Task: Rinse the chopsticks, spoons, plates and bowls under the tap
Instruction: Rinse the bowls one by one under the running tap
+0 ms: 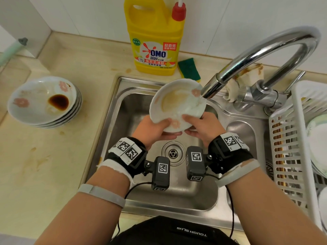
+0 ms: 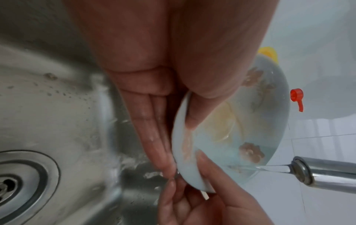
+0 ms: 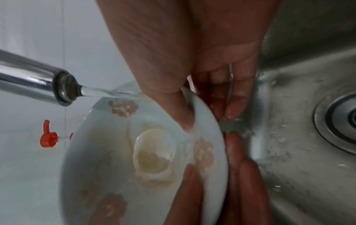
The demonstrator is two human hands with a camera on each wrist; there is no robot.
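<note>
Currently rinsing one plate (image 1: 177,105): shallow white glazed ceramic w/ pink flower prints, tilted over the sink basin (image 1: 134,112), near rim low, far rim right at the tap spout (image 1: 210,89). Thin clear stream hits the plate's upper right rim; a yellowish film still sits in the centre well, so this piece looks only partly rinsed.

Left hand (image 1: 155,127) grips the near-left rim, thumb on the inside face, fingers curled under. Right hand (image 1: 201,123) grips the near-right rim the same way, thumb in, fingers behind. Left wrist view shows both hands wet, fingers nearly touching below the plate.

Progress, as a judgement: roughly mid-task. Stack of dirty plates (image 1: 44,101) waits on the counter well left of the sink, approx 4 deep, top one w/ a dark sauce puddle. White slotted plastic drying rack (image 1: 290,138) at right holds pale dishes and what look like chopsticks behind the slats, prob already done. Spoons and bowls: can't tell.

Materials: sink is brushed stainless, water-spotted, round drain w/ strainer. Tap is polished chrome, gooseneck. Counter is beige, stained. Behind the sink: yellow plastic detergent jug (image 1: 155,41) w/ red cap, green/yellow sponge (image 1: 189,69), stained rag near the tap base.
</note>
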